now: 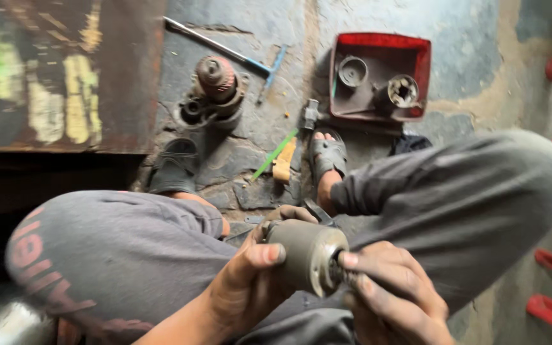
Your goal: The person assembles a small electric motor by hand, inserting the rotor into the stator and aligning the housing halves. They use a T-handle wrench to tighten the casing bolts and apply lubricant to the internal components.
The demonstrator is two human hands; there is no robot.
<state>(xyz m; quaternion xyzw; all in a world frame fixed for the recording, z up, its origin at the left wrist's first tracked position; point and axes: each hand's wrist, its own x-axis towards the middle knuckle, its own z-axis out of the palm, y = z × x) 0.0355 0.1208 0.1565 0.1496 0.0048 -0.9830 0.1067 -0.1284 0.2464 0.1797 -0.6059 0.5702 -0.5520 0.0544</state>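
Floor [237, 137] of cracked, stained concrete lies ahead of both hands. Beyond the left hand stands a dark panel [65, 70] bearing blurred yellow and green markings; these cannot be read. Beyond the right hand sits a red rectangular tray [420, 54] holding round metal parts. A worn motor assembly [215, 92] and a long T-handled wrench [231, 51] lie farther out. The cylindrical metal motor housing [308, 255] is held between the knees: left hand [250, 281] closed around its body, right hand [391, 287] with fingertips pinched on the geared shaft end. Judged heavy, rigid, possibly greasy; the barrel offers the surest hold. A green strip [275, 154] lies just ahead.
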